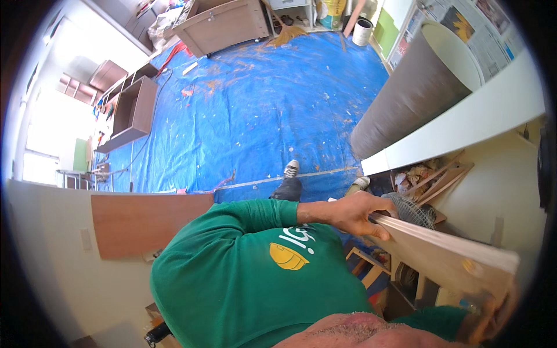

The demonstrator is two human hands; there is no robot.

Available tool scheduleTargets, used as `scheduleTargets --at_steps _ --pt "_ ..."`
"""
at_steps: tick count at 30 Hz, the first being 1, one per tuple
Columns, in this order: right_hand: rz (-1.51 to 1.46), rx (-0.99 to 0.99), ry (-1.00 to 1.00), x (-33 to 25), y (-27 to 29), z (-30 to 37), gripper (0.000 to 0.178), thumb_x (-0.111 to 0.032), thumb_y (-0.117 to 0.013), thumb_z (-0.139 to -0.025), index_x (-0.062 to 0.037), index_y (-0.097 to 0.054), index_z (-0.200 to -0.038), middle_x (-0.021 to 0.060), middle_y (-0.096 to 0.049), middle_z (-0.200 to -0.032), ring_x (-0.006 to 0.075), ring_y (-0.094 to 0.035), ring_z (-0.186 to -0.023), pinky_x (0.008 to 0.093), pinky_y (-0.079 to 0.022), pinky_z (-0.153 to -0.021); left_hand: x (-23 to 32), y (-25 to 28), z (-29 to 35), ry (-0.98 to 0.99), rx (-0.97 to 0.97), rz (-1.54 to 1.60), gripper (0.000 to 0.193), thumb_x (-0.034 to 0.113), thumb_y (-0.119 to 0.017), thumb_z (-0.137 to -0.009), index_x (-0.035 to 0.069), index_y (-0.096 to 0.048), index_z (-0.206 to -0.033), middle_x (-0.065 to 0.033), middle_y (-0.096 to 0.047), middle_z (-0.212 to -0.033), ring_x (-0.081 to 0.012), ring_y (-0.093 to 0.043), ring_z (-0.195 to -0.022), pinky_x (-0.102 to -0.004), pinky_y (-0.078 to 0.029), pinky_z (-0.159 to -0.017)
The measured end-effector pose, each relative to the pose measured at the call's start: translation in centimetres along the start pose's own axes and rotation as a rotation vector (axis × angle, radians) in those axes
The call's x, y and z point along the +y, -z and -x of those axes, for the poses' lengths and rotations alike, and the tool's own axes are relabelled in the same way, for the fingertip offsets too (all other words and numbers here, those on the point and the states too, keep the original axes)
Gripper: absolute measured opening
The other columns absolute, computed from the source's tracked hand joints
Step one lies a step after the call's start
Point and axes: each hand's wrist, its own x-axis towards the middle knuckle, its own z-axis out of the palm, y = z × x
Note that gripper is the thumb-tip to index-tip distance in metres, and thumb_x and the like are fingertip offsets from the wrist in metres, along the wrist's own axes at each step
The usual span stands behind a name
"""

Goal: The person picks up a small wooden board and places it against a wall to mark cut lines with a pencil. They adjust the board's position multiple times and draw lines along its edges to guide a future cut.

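Observation:
My left arm reaches across my green shirt to the right. Its hand, my left hand (364, 214), is closed on the near-left end of a pale wooden board (444, 252), thumb on one side and fingers on the other. The board slants down to the right beside my body, its thin edge facing up. At its other end, by the lower right rim, my right hand (493, 316) is wrapped about the board's end, partly blurred and cut by the dark rim. Beneath the board, a wooden frame (368, 267) shows on the floor.
A blue tarp (249, 116) strewn with scraps covers the floor. At right stand a large grey roll (415, 87) and wood offcuts (444, 180). A wheeled wooden cabinet (223, 26), a straw broom (287, 36) and a white bucket (362, 32) are far off; an open cabinet (132, 113) lies left.

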Motion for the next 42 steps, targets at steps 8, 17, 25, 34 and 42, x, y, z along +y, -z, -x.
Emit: scheduleTargets --at_steps 8,17,25,34,42 --pt "-0.004 -0.346 0.060 -17.0 -14.2 -18.8 0.033 -0.018 -0.072 -0.089 0.0032 -0.064 -0.113 0.0141 -0.068 -0.104 0.0226 -0.062 -0.095 0.0348 -0.048 -0.091 -1.5 8.9 8.4 -0.003 0.266 0.152 0.048 0.039 -0.074 -0.097 0.000 -0.063 -0.123 -0.0149 -0.070 -0.107 -0.0209 -0.066 -0.100 -0.0404 -0.053 -0.084" --pt "-0.659 -0.075 0.066 -19.5 -30.3 -30.5 0.083 -0.062 -0.061 -0.097 0.0028 -0.046 -0.147 0.0131 -0.067 -0.117 0.0220 -0.067 -0.104 0.0321 -0.055 -0.083 -0.7 27.6 17.1 -0.121 0.780 0.437 0.048 0.039 -0.067 -0.102 0.003 -0.058 -0.132 -0.0032 -0.063 -0.117 -0.0123 -0.054 -0.113 -0.0336 -0.047 -0.096" --pt "-0.722 -0.730 0.030 -32.3 -60.1 -35.6 0.049 -0.046 -0.053 -0.107 -0.0093 -0.059 -0.139 0.0030 -0.066 -0.123 0.0154 -0.063 -0.105 0.0308 -0.051 -0.081 -3.1 40.2 25.0 -0.229 1.342 0.452 0.038 0.033 -0.063 -0.105 0.004 -0.060 -0.130 0.0013 -0.062 -0.114 -0.0078 -0.052 -0.106 -0.0286 -0.045 -0.093" --pt "-0.972 -1.062 0.263 -42.0 -75.3 -46.6 0.043 -0.038 -0.056 -0.108 0.0011 -0.064 -0.125 0.0050 -0.068 -0.112 0.0132 -0.060 -0.105 0.0291 -0.048 -0.091 -5.9 51.6 29.5 -0.319 1.769 0.253 0.043 0.038 -0.059 -0.107 0.004 -0.060 -0.134 -0.0010 -0.064 -0.127 -0.0109 -0.055 -0.115 -0.0306 -0.043 -0.101" --pt "-1.261 -0.989 0.328 -47.7 -82.7 -62.2 0.068 -0.045 -0.075 -0.094 -0.0006 -0.052 -0.141 0.0097 -0.065 -0.121 0.0200 -0.061 -0.113 0.0358 -0.050 -0.095 -11.5 66.5 29.6 -0.105 1.849 -0.001 0.043 0.040 -0.062 -0.105 0.003 -0.061 -0.127 0.0022 -0.061 -0.109 -0.0091 -0.052 -0.102 -0.0269 -0.042 -0.092"
